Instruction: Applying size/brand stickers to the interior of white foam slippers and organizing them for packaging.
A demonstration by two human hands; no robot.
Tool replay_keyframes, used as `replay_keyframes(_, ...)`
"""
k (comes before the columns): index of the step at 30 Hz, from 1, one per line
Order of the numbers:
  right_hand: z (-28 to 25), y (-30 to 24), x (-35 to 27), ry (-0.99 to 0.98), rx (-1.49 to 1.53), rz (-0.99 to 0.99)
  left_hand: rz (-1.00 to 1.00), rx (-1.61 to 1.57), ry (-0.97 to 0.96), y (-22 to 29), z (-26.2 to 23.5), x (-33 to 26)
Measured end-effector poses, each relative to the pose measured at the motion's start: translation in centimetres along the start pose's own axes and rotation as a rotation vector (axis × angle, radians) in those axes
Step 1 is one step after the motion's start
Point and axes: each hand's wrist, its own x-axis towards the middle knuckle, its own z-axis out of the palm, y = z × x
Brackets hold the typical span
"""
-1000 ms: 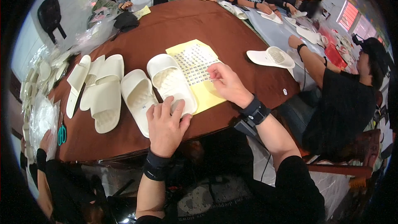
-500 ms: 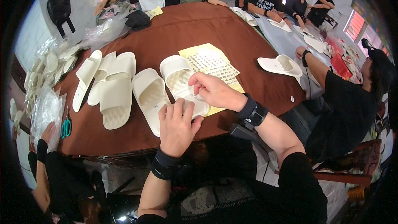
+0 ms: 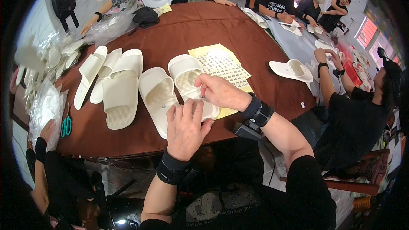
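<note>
Two cream slide slippers lie side by side in front of me, toes pointing away. The left slipper (image 3: 154, 86) has a small printed size sticker (image 3: 164, 107) on its insole. Over the heel of the right slipper (image 3: 182, 64) rests my left hand (image 3: 185, 130), its fingers stretched out and its thumb by the near edge. My right hand (image 3: 223, 93) is curled above the same insole, with thumb and forefinger close together. A small marked sticker (image 3: 203, 97) shows at its fingertips. Whether the fingers still hold it is unclear. Beneath the slipper's right side lies a yellow-backed sticker sheet (image 3: 219, 66).
More cream slippers (image 3: 121, 98) lie to the left, near teal-handled scissors (image 3: 66, 126) and clear plastic bags (image 3: 47, 110). One slipper (image 3: 292, 71) sits at the table's right edge. Co-workers handle slippers along a side table (image 3: 294, 44). Brown cloth covers my table (image 3: 251, 102).
My hands stay nearly in place over the right slipper, and the sticker at my right fingertips shows more plainly. The co-worker at right has raised both hands. The view has shifted slightly.
</note>
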Motion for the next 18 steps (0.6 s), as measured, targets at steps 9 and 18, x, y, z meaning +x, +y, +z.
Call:
replay_keyframes(9,0.5,0.5,0.1,0.062,-0.042,-0.099,-0.023,0.038,-0.051,-0.2,0.0,0.6)
replay_keyframes(18,-0.5,0.0,-1.1,0.092,0.096,-0.043,-0.037,0.043,-0.052,-0.2,0.0,0.7)
